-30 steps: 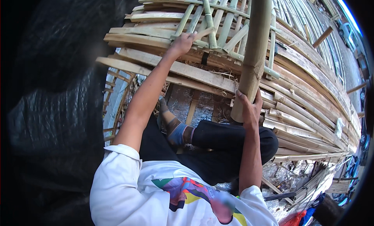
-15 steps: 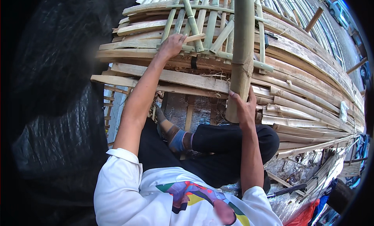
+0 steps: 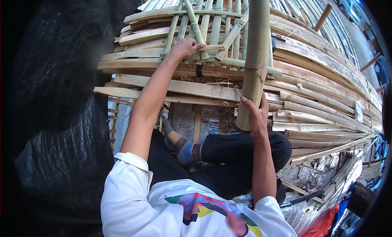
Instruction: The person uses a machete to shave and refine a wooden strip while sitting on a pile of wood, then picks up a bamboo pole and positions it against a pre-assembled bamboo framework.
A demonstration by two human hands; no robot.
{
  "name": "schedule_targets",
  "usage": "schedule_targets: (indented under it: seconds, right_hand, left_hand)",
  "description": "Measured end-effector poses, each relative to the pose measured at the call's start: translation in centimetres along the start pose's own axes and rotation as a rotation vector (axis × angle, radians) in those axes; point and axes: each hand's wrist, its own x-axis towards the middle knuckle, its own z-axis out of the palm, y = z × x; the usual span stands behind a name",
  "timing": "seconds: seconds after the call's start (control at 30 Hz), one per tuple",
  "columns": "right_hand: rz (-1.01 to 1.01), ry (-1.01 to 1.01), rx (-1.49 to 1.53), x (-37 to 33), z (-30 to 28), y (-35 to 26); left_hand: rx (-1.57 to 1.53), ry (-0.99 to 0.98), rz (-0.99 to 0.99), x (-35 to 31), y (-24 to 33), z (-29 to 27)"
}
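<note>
My right hand has its grip closed around the thick bamboo pole, which stands upright against the stacked bamboo slats. My left hand, left of the pole, clasps a thin split strip on the bamboo lattice.

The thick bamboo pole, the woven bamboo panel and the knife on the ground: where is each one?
Thick bamboo pole [image 3: 256, 53], head view, middle of its shaft.
Woven bamboo panel [image 3: 216, 28], head view, an upright slat.
Knife [image 3: 304, 198], head view, its dark handle at lower right.
</note>
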Motion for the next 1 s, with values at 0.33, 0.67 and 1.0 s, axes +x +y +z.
schedule_targets:
  seconds: [0.33,0.67,1.0]
  right_hand:
    - [0.019,0.050,-0.001,-0.1,0.0,0.0]
    - [0.039,-0.003,-0.046,0.3,0.0,0.8]
    - [-0.244,0.159,-0.686,-0.5,0.3,1.1]
  left_hand:
    - [-0.480,0.119,0.075,1.2,-1.3,2.9]
    - [-0.212,0.671,0.404,0.3,-1.2,5.2]
    - [0.076,0.865,0.305,-3.8,3.5,6.8]
